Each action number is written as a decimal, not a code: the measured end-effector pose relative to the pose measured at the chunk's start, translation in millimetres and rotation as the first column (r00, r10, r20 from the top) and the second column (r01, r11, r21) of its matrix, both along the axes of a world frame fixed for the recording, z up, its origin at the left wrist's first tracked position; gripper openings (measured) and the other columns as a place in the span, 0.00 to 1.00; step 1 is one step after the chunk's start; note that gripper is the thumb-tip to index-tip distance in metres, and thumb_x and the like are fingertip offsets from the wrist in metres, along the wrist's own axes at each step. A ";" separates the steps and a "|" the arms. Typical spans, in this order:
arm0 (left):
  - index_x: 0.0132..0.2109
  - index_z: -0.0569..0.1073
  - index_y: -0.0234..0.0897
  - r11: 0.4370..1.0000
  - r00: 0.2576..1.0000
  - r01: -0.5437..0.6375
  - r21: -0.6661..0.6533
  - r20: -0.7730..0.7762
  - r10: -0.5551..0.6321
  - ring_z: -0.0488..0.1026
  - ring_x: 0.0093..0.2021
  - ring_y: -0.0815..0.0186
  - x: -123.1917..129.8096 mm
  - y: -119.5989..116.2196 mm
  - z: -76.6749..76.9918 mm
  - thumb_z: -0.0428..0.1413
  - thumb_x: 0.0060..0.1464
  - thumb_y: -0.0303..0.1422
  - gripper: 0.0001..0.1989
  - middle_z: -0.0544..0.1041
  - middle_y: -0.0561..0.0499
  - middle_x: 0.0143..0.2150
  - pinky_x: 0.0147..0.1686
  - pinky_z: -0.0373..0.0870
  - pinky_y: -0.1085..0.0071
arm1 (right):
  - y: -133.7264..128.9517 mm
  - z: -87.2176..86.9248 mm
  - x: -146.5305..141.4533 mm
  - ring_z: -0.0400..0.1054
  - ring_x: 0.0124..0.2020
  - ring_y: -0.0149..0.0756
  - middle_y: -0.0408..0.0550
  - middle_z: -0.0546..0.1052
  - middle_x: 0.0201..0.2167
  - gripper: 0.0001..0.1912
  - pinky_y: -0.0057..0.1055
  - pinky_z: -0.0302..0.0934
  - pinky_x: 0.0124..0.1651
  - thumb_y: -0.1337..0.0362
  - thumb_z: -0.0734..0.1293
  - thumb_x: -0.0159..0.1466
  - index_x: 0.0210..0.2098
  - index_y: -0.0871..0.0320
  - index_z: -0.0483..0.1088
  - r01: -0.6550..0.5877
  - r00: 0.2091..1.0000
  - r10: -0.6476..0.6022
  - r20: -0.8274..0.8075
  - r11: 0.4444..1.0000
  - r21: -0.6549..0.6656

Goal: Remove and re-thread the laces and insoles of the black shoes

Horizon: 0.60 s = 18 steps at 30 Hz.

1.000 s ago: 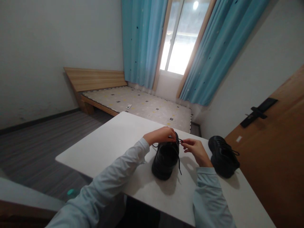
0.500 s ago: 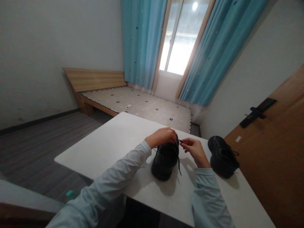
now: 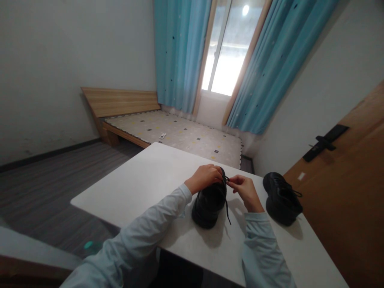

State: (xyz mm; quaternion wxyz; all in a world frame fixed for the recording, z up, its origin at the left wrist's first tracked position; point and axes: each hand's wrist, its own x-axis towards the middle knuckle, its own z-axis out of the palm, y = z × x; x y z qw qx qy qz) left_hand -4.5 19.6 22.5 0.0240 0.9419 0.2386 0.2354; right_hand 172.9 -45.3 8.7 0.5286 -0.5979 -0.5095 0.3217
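Shoelace (image 3: 227,179) is pinched between thumb and finger of the right hand (image 3: 246,192), at two o'clock on the black shoe (image 3: 207,210); the left hand (image 3: 204,177) curls over its front at twelve, and from my feed I can't tell what those fingers grip. The shoe rests on the white table (image 3: 120,192), toe pointing away, with a second shoe (image 3: 283,200) at three o'clock. I judge a weak pinch could let the lace slip, or an uneven pull could skew the shoe. I read no brand; the pale sticker (image 3: 301,176) on the door (image 3: 339,204) is illegible.
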 end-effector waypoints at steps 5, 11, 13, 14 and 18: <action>0.39 0.78 0.44 1.000 1.000 -0.005 0.013 0.016 0.005 0.71 0.40 0.67 0.9 -2.0 0.1 0.55 0.54 0.34 0.08 0.77 0.54 0.43 0.37 0.65 0.75 | -2.0 2.8 -2.3 0.61 0.18 0.27 0.44 0.72 0.17 0.14 0.24 0.54 0.17 0.59 0.76 0.38 0.19 0.62 0.73 -0.016 0.999 0.015 -0.031 1.000 -0.023; 0.35 0.77 0.41 0.996 1.000 -0.010 0.089 -0.003 0.011 0.70 0.38 0.67 3.2 -4.4 2.0 0.55 0.54 0.32 0.06 0.77 0.53 0.42 0.36 0.65 0.73 | -3.3 5.3 -3.6 0.62 0.20 0.28 0.44 0.73 0.19 0.12 0.24 0.54 0.19 0.62 0.75 0.39 0.21 0.62 0.74 -0.003 0.998 -0.001 -0.068 0.998 -0.062; 0.35 0.77 0.39 0.993 1.000 -0.022 0.119 -0.017 0.024 0.70 0.38 0.66 4.3 -5.2 2.1 0.55 0.54 0.31 0.06 0.77 0.52 0.42 0.36 0.65 0.72 | -2.6 5.1 -4.0 0.62 0.21 0.28 0.43 0.72 0.19 0.11 0.24 0.54 0.19 0.63 0.74 0.40 0.22 0.62 0.74 -0.016 0.998 0.011 -0.068 0.997 -0.079; 0.35 0.77 0.39 0.991 0.999 -0.024 0.131 -0.024 0.028 0.70 0.39 0.66 4.8 -5.4 1.8 0.55 0.54 0.31 0.05 0.76 0.52 0.42 0.36 0.65 0.72 | -2.1 4.7 -4.3 0.62 0.21 0.28 0.43 0.71 0.19 0.11 0.24 0.54 0.19 0.63 0.74 0.40 0.22 0.62 0.73 -0.024 0.998 0.018 -0.068 0.996 -0.088; 0.36 0.76 0.39 0.988 1.000 0.003 0.156 -0.023 0.001 0.70 0.41 0.66 5.3 -4.0 -1.1 0.55 0.54 0.31 0.05 0.75 0.52 0.43 0.40 0.65 0.70 | -0.4 2.2 -6.2 0.62 0.23 0.29 0.40 0.69 0.21 0.09 0.24 0.56 0.19 0.63 0.72 0.43 0.23 0.59 0.71 -0.063 0.995 0.054 -0.087 0.993 -0.101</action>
